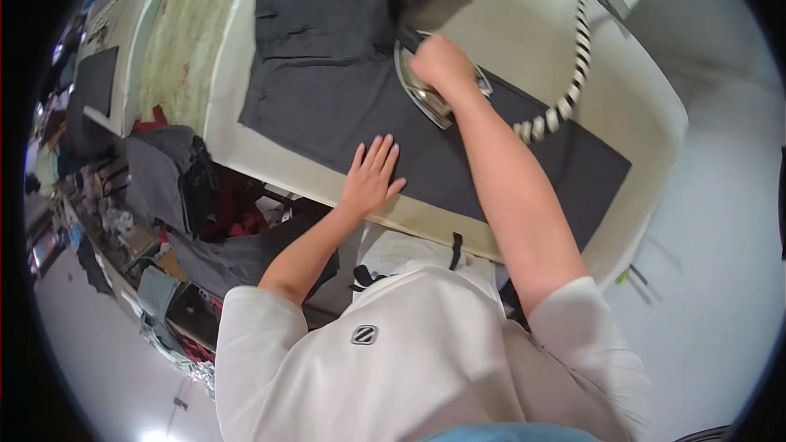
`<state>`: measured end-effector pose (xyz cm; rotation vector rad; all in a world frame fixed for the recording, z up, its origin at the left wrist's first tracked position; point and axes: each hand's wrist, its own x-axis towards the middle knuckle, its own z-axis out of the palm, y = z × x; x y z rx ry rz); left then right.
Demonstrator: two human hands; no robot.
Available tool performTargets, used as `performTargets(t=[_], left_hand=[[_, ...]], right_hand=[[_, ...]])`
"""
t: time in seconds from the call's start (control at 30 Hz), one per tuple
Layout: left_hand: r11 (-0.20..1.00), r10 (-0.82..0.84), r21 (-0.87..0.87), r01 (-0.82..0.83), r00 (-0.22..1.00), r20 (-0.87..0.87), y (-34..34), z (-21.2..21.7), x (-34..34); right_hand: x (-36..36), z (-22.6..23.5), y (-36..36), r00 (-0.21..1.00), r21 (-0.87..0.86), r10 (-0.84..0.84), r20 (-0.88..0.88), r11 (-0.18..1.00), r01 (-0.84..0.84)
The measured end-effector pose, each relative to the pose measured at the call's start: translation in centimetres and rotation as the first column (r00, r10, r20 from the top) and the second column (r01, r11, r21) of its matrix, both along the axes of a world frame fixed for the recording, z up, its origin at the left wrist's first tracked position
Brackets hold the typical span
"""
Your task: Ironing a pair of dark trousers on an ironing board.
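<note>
Dark grey trousers (pixel 327 102) lie across the cream ironing board (pixel 524 24), one leg stretched flat toward the right end and the upper part bunched at the far side. My right hand (pixel 444 64) is closed around the handle of an iron (pixel 432 103), whose soleplate rests on the cloth. Flat on the trousers near the board's front edge lies my left hand (pixel 375 173), fingers extended and holding nothing. A black-and-white striped cord (pixel 582 41) runs down from the upper right to the back of the iron.
Left of the board is a second surface with a pale green cover (pixel 188 33). Below it, a grey garment (pixel 168 172) hangs beside dark red cloth (pixel 237 209). Further left stand cluttered shelves and a grey bin (pixel 160 290). Pale floor (pixel 696 278) lies to the right.
</note>
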<state>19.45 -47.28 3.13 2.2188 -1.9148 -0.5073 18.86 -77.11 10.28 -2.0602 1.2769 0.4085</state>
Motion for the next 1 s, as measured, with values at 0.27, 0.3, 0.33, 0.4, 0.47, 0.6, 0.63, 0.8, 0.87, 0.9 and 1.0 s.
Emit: performTargets(t=[0.27, 0.3, 0.33, 0.4, 0.47, 0.6, 0.63, 0.8, 0.87, 0.9, 1.0], left_hand=[[0.892, -0.45, -0.074, 0.446, 0.862, -0.233, -3.6, 0.1, -12.4], [0.852, -0.523, -0.124, 0.509, 0.815, -0.25, -3.4, -0.6, -13.9], [0.83, -0.557, -0.138, 0.541, 0.783, -0.276, -3.4, -0.8, -15.5], [0.789, -0.58, -0.099, 0.607, 0.68, -0.449, -5.9, 1.5, -17.6], [0.833, -0.552, -0.331, 0.444, 0.621, -0.557, -5.8, 0.3, -19.7], [0.694, -0.708, -0.465, 0.549, 0.636, -0.306, -5.8, -6.7, -25.4], [0.694, -0.7, -0.428, 0.578, 0.68, -0.218, -5.0, -7.6, -26.7], [0.656, -0.659, -0.363, 0.662, 0.737, 0.152, -7.3, -10.0, -36.1], [0.634, -0.7, -0.311, 0.708, 0.696, 0.157, -9.1, -8.1, -37.5], [0.622, -0.734, -0.272, 0.734, 0.667, 0.124, -9.9, -7.2, -38.3], [0.562, -0.811, -0.217, 0.798, 0.583, 0.042, -11.4, -6.0, -41.5]], right_hand=[[-11.4, -1.0, -5.6, 0.984, -0.158, -0.176, 0.023, 0.971, 0.178], [-14.2, -0.7, -6.3, 0.988, -0.182, -0.152, 0.002, 0.972, 0.15], [-17.8, -1.8, -7.3, 0.955, -0.219, -0.296, 0.028, 0.93, 0.295], [-28.9, -6.2, -10.9, 0.943, -0.303, -0.33, 0.041, 0.895, 0.326], [-39.1, -7.6, -14.0, 0.872, -0.187, -0.479, 0.099, 0.852, 0.489], [-53.4, -10.0, -24.3, 0.946, -0.471, -0.251, -0.205, 0.873, 0.13], [-51.1, -10.5, -24.1, 0.945, -0.456, -0.215, -0.246, 0.886, 0.083], [-45.4, -7.2, -22.1, 0.971, -0.416, -0.073, -0.226, 0.909, -0.028], [-45.5, -7.7, -22.9, 0.989, -0.481, -0.013, -0.149, 0.875, -0.061], [-45.9, -8.1, -23.1, 0.993, -0.515, 0.015, -0.118, 0.854, -0.074], [-46.9, -8.7, -23.9, 0.985, -0.505, 0.07, -0.156, 0.852, -0.141]])
